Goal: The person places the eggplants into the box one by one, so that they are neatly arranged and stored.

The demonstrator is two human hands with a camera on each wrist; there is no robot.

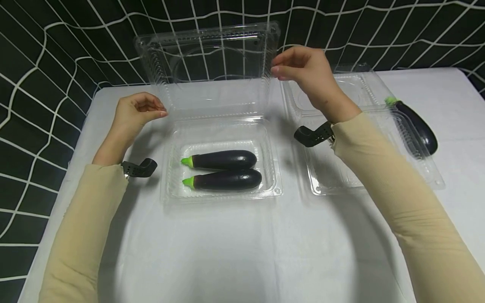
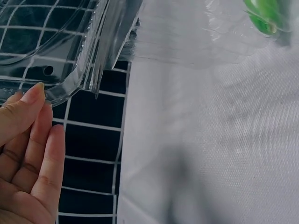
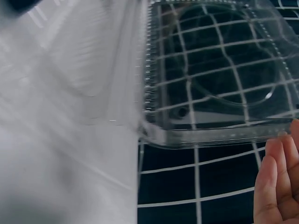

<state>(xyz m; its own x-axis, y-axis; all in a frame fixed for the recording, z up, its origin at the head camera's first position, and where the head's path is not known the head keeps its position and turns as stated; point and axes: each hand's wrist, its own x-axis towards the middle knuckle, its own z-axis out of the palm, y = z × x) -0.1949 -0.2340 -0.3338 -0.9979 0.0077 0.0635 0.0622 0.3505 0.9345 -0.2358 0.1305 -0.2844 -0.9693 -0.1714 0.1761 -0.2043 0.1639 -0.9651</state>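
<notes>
Nearest to the person is bare white table. A little farther, in the middle, sits a clear plastic box. Two dark purple eggplants with green tops lie inside it, side by side and touching. So the filling of this box looks done. Its lid stands up at the far side, wide open. Closing it looks like the part that is left.

The left hand is near the left edge of the lid, low down. Its fingers are a bit bent and hold nothing. In the left wrist view the fingertips sit right by the lid's corner, maybe just touching it. The right hand is up at the lid's top right corner. Its fingers are loosely bent beside the rim, and I cannot tell if they touch it.

To the right is a second clear box, open, with nothing that shows inside. One more eggplant lies on the table just beside its right edge. That box looks not yet filled.
</notes>
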